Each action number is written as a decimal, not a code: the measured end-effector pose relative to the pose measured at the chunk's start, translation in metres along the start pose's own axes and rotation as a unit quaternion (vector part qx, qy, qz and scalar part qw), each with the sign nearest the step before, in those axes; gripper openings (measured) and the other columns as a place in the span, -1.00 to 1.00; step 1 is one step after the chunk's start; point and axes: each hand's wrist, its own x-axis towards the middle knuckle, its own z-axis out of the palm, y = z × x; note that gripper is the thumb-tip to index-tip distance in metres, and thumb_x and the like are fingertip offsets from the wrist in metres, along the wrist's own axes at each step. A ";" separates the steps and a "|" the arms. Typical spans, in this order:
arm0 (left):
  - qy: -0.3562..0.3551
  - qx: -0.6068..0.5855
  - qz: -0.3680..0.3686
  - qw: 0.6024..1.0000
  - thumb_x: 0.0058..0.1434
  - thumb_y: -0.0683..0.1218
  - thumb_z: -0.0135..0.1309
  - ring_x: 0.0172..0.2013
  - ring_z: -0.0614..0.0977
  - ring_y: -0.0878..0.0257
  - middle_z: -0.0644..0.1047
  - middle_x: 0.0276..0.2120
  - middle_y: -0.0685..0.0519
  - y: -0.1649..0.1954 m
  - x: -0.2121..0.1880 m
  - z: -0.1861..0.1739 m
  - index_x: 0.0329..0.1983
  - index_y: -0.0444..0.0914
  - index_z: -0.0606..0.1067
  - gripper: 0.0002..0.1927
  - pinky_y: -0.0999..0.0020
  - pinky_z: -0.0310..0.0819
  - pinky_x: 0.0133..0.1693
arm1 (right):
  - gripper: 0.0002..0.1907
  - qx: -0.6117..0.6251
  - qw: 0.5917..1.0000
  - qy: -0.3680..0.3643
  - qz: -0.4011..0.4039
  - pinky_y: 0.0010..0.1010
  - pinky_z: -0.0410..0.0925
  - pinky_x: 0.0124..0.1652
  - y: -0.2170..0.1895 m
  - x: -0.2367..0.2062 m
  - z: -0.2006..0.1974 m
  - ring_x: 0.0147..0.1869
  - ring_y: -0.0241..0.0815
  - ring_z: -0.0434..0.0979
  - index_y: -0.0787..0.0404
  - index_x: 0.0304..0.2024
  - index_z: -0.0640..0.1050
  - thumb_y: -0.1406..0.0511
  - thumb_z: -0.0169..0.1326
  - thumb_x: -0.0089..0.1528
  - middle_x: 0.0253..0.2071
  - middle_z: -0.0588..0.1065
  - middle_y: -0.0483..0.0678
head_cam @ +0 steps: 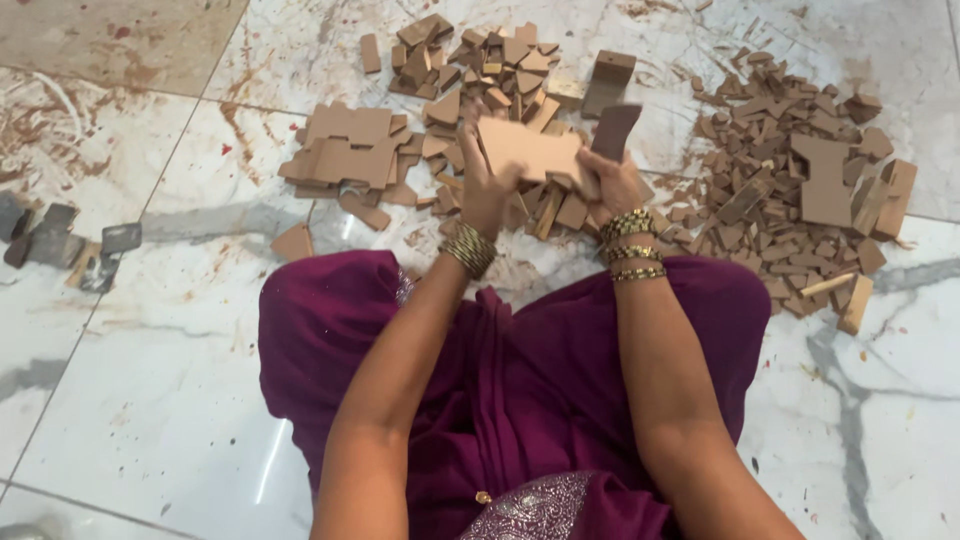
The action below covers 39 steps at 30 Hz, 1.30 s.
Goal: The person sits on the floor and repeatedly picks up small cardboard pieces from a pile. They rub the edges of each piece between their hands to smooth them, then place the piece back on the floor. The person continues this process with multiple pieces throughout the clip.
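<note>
Flat tan board piece (530,150) held above the floor, centre of view, just over the middle scrap pile (480,70). Left hand (487,185) clamped on its left edge; right hand (615,185) clamped on its right end, also gripping a dark block (615,128). Larger scrap heap (800,170) lies right. Grey blocks (60,245) sit far left on marble floor (150,400).

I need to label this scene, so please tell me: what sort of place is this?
Probably a home floor used as an informal craft workspace. The person sits on stained marble-look tiles, brown cut pieces lie in heaps, and both hands, left hand and right hand, hold a flat brown piece.
</note>
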 end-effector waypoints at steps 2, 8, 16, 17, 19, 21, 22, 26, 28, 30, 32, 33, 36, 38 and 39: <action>0.000 -0.087 -0.094 0.992 0.18 -0.04 0.07 0.26 0.46 -0.02 0.27 0.38 -0.22 0.012 0.012 -0.011 0.56 -0.24 -0.15 -0.04 0.12 0.53 0.18 | -0.55 0.022 0.999 -0.021 -0.028 -0.29 0.62 -0.21 -0.006 -0.002 0.004 -0.12 -0.08 0.66 0.28 0.14 0.40 0.51 0.18 0.21 -0.10 0.55 0.04; -0.108 -0.149 -0.231 0.955 0.26 0.32 -0.02 -0.04 0.64 -0.01 0.52 0.20 -0.25 0.052 0.076 -0.025 0.51 -0.22 -0.05 -0.07 0.07 0.66 -0.05 | -0.47 0.067 0.996 -0.032 -0.052 -0.34 0.55 -0.34 -0.027 -0.011 0.009 -0.18 -0.13 0.66 0.19 0.25 0.43 0.50 0.20 0.23 -0.12 0.56 0.02; -0.196 -0.161 -0.302 0.919 0.32 0.40 -0.26 0.02 0.71 -0.04 0.59 0.08 -0.20 0.070 0.078 0.011 0.33 -0.36 0.34 -0.16 -0.17 0.69 -0.09 | -0.46 0.024 0.996 -0.082 -0.037 -0.41 0.46 -0.44 -0.053 -0.026 0.031 -0.32 -0.19 0.60 0.17 0.27 0.40 0.44 0.22 0.26 -0.21 0.54 -0.02; -0.196 -0.173 -0.316 0.912 0.30 0.38 -0.26 0.01 0.70 -0.08 0.57 0.07 -0.19 0.076 0.077 0.009 0.30 -0.32 0.33 -0.21 -0.23 0.70 -0.11 | -0.47 0.028 0.995 -0.088 -0.026 -0.39 0.49 -0.41 -0.059 -0.025 0.037 -0.28 -0.18 0.62 0.23 0.27 0.39 0.44 0.22 0.27 -0.18 0.56 -0.01; -0.191 -0.194 -0.356 0.894 0.27 0.34 -0.27 -0.03 0.69 -0.14 0.54 0.05 -0.17 0.087 0.070 0.001 0.25 -0.23 0.29 -0.30 -0.36 0.72 -0.13 | -0.47 0.029 0.994 -0.106 -0.010 -0.33 0.55 -0.30 -0.067 -0.027 0.051 -0.19 -0.14 0.66 0.29 0.27 0.38 0.45 0.21 0.26 -0.12 0.58 0.03; -0.225 -0.250 -0.338 0.879 0.34 0.32 -0.29 0.01 0.69 -0.19 0.54 0.08 -0.23 0.094 0.070 -0.007 0.28 -0.27 0.34 -0.30 -0.32 0.65 -0.04 | -0.44 0.015 0.990 -0.141 -0.008 -0.27 0.63 -0.15 -0.080 -0.024 0.068 -0.10 -0.07 0.71 0.30 0.27 0.38 0.46 0.20 0.22 -0.08 0.60 0.07; -0.242 -0.277 -0.325 0.871 0.37 0.32 -0.31 0.02 0.69 -0.21 0.54 0.10 -0.26 0.096 0.072 -0.011 0.30 -0.28 0.36 -0.29 -0.31 0.61 0.00 | -0.44 0.007 0.987 -0.163 0.001 -0.26 0.62 -0.15 -0.083 -0.022 0.077 -0.09 -0.08 0.69 0.30 0.28 0.39 0.47 0.20 0.24 -0.06 0.58 0.06; -0.186 -0.353 -0.287 0.871 0.42 0.24 -0.28 0.03 0.66 -0.08 0.53 0.08 -0.18 0.093 0.075 -0.039 0.25 -0.30 0.35 -0.40 -0.25 0.64 0.02 | -0.45 -0.044 0.975 -0.217 0.010 -0.28 0.61 -0.07 -0.093 -0.004 0.115 -0.03 -0.13 0.67 0.31 0.28 0.42 0.54 0.19 0.24 -0.01 0.55 0.02; -0.171 -0.381 -0.236 0.877 0.61 0.19 -0.21 0.10 0.63 -0.08 0.53 0.13 -0.26 0.091 0.063 -0.060 0.32 -0.42 0.34 -0.42 -0.04 0.57 0.18 | -0.44 -0.100 0.964 -0.246 0.001 -0.33 0.59 0.04 -0.085 0.004 0.129 0.02 -0.18 0.66 0.32 0.28 0.43 0.56 0.19 0.23 0.02 0.55 0.01; -0.167 -0.361 -0.290 0.870 0.53 0.13 -0.17 0.08 0.64 -0.03 0.54 0.12 -0.23 0.091 0.050 -0.085 0.32 -0.40 0.35 -0.45 0.03 0.59 0.15 | -0.43 -0.173 0.936 -0.305 -0.023 -0.38 0.56 0.18 -0.073 0.012 0.139 0.08 -0.24 0.63 0.33 0.30 0.44 0.57 0.21 0.22 0.07 0.55 -0.03; -0.157 -0.348 -0.342 0.859 0.47 0.11 -0.16 0.07 0.65 -0.01 0.54 0.12 -0.21 0.090 0.036 -0.102 0.32 -0.39 0.33 -0.45 0.06 0.59 0.12 | -0.43 -0.200 0.932 -0.299 -0.040 -0.40 0.52 0.13 -0.058 0.016 0.143 0.07 -0.29 0.59 0.32 0.29 0.45 0.53 0.25 0.23 0.04 0.53 -0.08; -0.151 -0.342 -0.367 0.852 0.44 0.13 -0.17 0.07 0.65 -0.02 0.53 0.13 -0.20 0.090 0.033 -0.107 0.32 -0.38 0.31 -0.42 0.05 0.59 0.10 | -0.43 -0.212 0.929 -0.298 -0.052 -0.41 0.50 0.11 -0.052 0.020 0.144 0.06 -0.31 0.58 0.32 0.29 0.45 0.51 0.27 0.23 0.02 0.52 -0.10; -0.123 -0.397 -0.335 0.846 0.51 0.15 -0.20 0.18 0.58 0.00 0.46 0.28 -0.20 0.088 0.025 -0.111 0.50 -0.37 0.22 -0.34 0.08 0.50 0.21 | -0.38 -0.227 0.940 -0.251 -0.036 -0.44 0.51 0.03 -0.045 0.034 0.141 -0.03 -0.31 0.57 0.29 0.30 0.46 0.46 0.29 0.18 -0.07 0.54 -0.09; -0.119 -0.470 -0.295 0.823 0.52 0.19 -0.21 0.25 0.51 -0.02 0.38 0.36 -0.18 0.086 0.023 -0.109 0.57 -0.33 0.14 -0.29 0.04 0.43 0.27 | -0.41 -0.239 0.947 -0.213 -0.022 -0.42 0.53 -0.05 -0.044 0.045 0.133 -0.07 -0.29 0.61 0.28 0.22 0.45 0.44 0.28 0.14 -0.08 0.58 -0.08; -0.124 -0.510 -0.287 0.801 0.49 0.23 -0.23 0.28 0.48 -0.04 0.34 0.38 -0.17 0.084 0.021 -0.108 0.56 -0.29 0.11 -0.27 -0.02 0.39 0.27 | -0.43 -0.245 0.950 -0.193 -0.018 -0.41 0.55 -0.08 -0.043 0.051 0.129 -0.09 -0.29 0.63 0.28 0.19 0.44 0.44 0.27 0.12 -0.09 0.59 -0.07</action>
